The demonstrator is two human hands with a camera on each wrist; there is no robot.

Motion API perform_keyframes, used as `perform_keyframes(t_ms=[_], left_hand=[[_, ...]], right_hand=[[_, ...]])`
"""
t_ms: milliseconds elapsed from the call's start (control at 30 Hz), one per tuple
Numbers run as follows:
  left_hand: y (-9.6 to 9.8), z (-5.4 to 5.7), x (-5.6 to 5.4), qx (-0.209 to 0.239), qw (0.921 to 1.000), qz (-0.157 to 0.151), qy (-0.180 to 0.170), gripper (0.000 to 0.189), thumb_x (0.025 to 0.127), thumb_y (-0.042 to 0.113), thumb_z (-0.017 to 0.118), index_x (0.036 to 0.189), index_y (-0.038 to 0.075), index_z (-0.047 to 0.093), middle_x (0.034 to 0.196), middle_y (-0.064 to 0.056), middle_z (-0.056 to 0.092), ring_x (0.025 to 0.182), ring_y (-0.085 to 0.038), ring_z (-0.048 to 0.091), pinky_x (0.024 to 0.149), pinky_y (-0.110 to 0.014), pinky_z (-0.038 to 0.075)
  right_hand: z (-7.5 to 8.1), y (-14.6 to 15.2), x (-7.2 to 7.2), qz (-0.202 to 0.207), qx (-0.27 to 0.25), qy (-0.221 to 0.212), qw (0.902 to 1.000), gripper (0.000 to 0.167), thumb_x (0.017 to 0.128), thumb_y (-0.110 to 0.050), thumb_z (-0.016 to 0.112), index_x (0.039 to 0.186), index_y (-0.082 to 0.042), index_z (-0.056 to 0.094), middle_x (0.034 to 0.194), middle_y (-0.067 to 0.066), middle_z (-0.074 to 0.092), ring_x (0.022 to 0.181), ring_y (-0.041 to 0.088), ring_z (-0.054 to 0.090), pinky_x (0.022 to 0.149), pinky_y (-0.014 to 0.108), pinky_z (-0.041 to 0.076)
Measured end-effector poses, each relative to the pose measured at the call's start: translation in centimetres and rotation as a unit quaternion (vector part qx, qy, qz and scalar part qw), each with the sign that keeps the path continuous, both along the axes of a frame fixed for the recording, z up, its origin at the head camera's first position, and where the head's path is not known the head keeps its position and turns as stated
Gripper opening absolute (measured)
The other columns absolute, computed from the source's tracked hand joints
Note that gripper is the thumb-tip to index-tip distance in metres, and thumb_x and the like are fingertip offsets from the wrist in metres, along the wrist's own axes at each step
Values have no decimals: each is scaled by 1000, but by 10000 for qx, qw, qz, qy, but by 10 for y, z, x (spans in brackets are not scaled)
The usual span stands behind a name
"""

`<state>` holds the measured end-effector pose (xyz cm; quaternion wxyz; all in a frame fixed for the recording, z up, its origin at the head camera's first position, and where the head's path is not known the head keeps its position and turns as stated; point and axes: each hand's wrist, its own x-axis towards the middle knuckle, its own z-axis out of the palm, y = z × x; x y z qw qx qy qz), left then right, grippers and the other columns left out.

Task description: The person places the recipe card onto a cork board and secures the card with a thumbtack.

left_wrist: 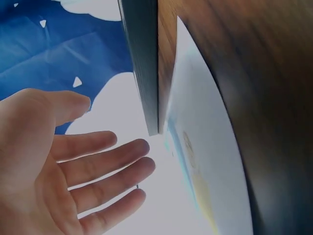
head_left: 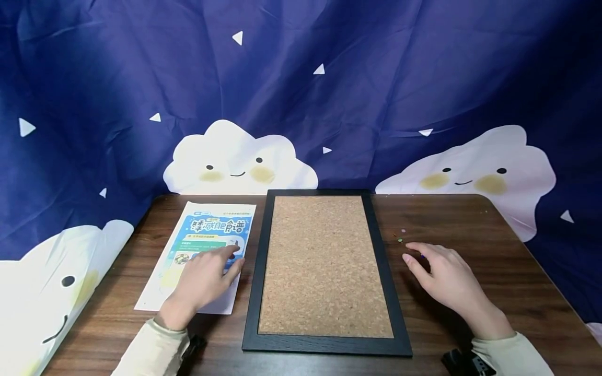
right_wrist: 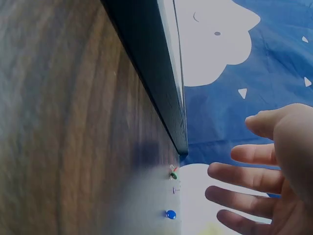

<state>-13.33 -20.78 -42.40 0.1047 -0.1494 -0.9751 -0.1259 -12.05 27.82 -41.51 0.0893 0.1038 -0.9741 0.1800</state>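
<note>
A cork board (head_left: 324, 266) in a black frame lies in the middle of the table. To its left is a printed paper sheet (head_left: 164, 277) with a blue and yellow design. My left hand (head_left: 202, 279) hovers over the sheet, its fingers (left_wrist: 107, 156) loosely extended and holding nothing. On the right, my right hand (head_left: 447, 277) is held above the table beside several small push pins, fingers relaxed, nothing gripped. A green pin (right_wrist: 173, 175) and a blue pin (right_wrist: 170, 214) show in the right wrist view; my hand partly covers the pins in the head view.
The brown wooden table (head_left: 498, 250) ends at a rounded back edge. Behind it hangs a dark blue curtain (head_left: 367, 94) printed with white clouds and triangles. The frame's raised edge (right_wrist: 151, 63) stands between the two hands.
</note>
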Motion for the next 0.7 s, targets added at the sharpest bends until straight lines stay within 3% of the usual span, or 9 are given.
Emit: perform_keyframes(t_ms=[167,433,700], left_hand=[[-12,-1,1,27,9996,42,-273,34,105,31,70,129,7,77,120,-13,80,105,-36,78,85,-58,62],[-31,0,1,49,9972,346,-661,40,106,31,68,133,3,74,128,-18,77,118,-41,74,96,-62,59],[-51,2,-5,12,9948,558,-848,41,106,31,67,136,2,71,133,-21,74,124,-48,70,100,-66,56]], right_hand=[[-1,7,-3,-182,-239,-191,9994,38,109,-27,67,134,1,72,135,31,71,124,56,65,101,75,50],[-12,25,-14,-218,-418,157,9988,29,104,-17,72,125,3,75,127,31,74,113,53,70,95,71,54],[-18,40,-23,-418,-370,-319,9979,30,105,-17,70,126,4,73,127,34,72,106,50,69,93,70,54]])
